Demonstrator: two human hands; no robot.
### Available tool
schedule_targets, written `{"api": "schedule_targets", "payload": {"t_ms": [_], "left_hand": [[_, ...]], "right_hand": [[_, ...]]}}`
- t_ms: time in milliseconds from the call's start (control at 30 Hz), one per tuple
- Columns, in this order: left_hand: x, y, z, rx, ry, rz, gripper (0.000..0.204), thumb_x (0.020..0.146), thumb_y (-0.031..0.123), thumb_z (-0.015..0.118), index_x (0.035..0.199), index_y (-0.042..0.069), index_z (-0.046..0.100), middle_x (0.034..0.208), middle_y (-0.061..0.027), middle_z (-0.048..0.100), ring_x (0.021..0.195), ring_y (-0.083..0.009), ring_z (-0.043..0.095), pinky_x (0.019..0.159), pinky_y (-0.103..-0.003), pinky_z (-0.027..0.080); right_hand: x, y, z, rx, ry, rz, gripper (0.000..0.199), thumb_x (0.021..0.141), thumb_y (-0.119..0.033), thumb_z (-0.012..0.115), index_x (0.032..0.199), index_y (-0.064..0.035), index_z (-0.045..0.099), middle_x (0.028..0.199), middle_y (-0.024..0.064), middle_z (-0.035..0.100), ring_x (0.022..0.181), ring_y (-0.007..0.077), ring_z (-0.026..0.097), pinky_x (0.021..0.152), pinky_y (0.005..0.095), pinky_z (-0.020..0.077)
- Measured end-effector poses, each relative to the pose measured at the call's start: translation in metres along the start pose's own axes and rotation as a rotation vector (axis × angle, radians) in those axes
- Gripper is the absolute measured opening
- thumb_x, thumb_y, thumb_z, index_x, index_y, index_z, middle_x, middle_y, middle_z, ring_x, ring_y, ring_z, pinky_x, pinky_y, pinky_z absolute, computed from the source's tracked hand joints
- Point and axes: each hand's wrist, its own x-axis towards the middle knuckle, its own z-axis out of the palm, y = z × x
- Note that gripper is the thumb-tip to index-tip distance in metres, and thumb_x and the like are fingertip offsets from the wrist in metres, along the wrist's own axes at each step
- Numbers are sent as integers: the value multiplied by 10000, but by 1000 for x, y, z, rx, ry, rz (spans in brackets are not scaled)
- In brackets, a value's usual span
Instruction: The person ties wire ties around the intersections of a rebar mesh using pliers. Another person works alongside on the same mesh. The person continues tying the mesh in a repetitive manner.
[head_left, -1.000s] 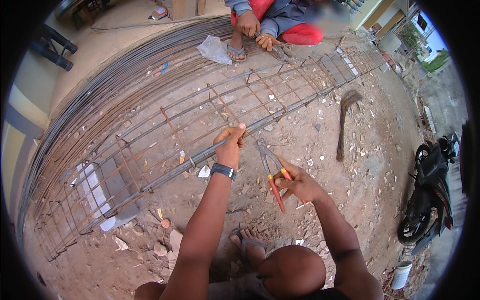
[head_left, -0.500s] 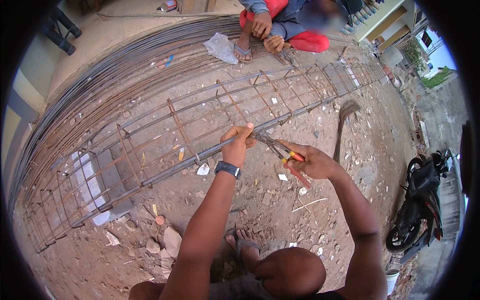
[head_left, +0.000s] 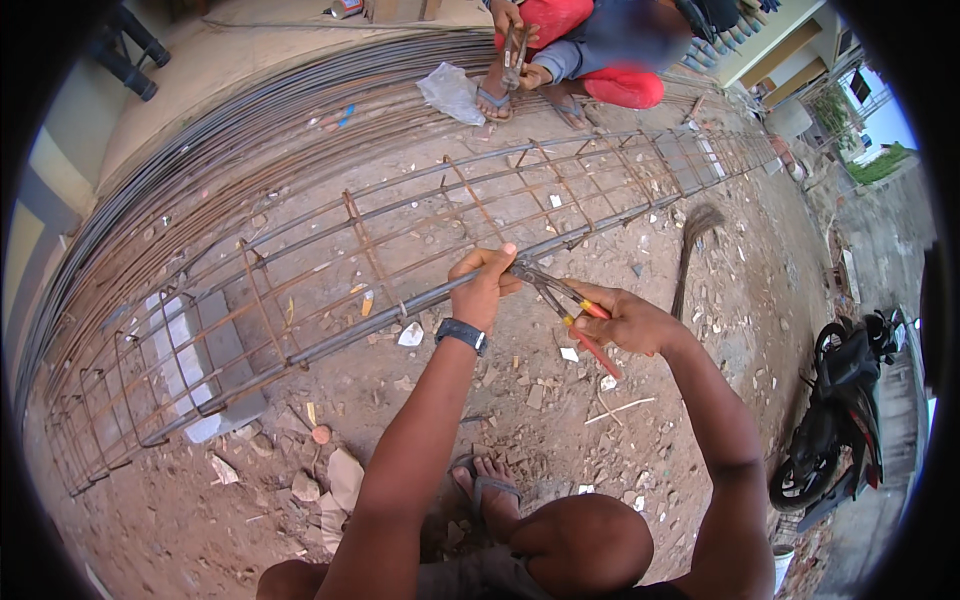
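Note:
A long cage of rusty rebar (head_left: 425,299) stretches across the ground before me. My left hand (head_left: 478,290) is closed around its near lengthwise bar, thumb pointing up along it. Red-handled pincers (head_left: 545,287) with yellow bands are in my right hand (head_left: 632,322), fingers wrapped on the handles, which stand apart. The pincers' jaws meet the near bar just right of my left thumb. Whether they bite on a tie wire there is too small to tell.
Across the cage a person in red trousers (head_left: 625,86) squats, holding a pincer-like tool (head_left: 513,58). Long loose bars (head_left: 250,110) lie behind the cage. Pale blocks (head_left: 185,350) sit under its left end. A thin wire bundle (head_left: 688,255) lies right; a motorcycle (head_left: 835,400) stands farther right.
My view has shifted slightly. My hands and the pincers stay at about the same spot on the bar. The other person has raised a pincer-like tool upright between their hands.

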Motion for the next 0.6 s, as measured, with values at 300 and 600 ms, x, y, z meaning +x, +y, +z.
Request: {"api": "schedule_targets", "payload": {"t_ms": [300, 600], "left_hand": [[0, -3, -2, -19, -13, 18, 273, 909, 280, 754, 809, 46, 655, 810, -51, 672, 637, -137, 680, 621, -283, 607], [6, -6, 1, -99, 31, -67, 314, 921, 350, 727, 874, 53, 637, 827, -79, 692, 647, -166, 705, 604, -275, 597]], "right_hand": [[-25, -48, 11, -526, 18, 88, 654, 911, -224, 710, 1439, -58, 363, 905, 137, 674, 828, 229, 707, 731, 386, 551], [-38, -142, -4, -1582, 297, -34, 373, 905, -265, 672, 1137, -20, 516, 1007, 132, 634, 913, 326, 656, 742, 432, 515]]}}
